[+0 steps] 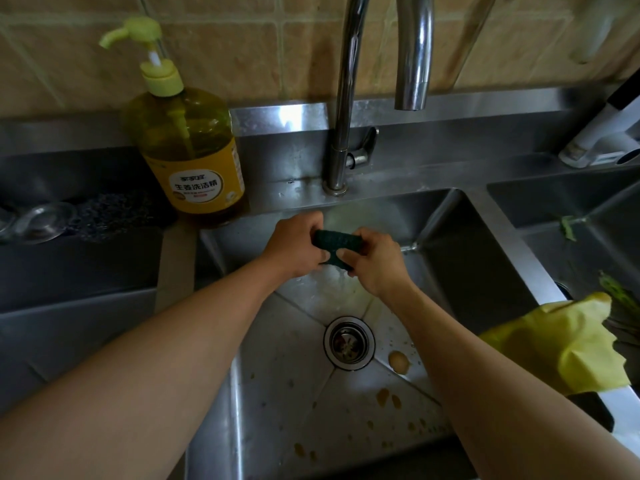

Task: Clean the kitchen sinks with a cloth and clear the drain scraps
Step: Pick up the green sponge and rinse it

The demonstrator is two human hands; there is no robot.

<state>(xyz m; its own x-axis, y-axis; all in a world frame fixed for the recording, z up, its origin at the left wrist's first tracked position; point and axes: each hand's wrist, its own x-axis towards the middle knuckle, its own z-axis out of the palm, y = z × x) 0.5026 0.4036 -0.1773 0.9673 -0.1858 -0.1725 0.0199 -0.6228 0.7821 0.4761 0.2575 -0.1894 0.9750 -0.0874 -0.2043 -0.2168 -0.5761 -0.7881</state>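
Over the middle steel sink my left hand and my right hand both grip a dark green cloth, bunched between them. Water drips from it onto the sink floor. Below the hands sits the round drain strainer. A yellowish scrap lies just right of the drain, and orange-brown spots dot the near sink floor. Green vegetable scraps lie in the right sink.
A yellow pump bottle of dish soap stands on the ledge at back left. The chrome faucet arches above the sink. A yellow rubber glove drapes over the right divider. A steel scourer and a glass sit at left.
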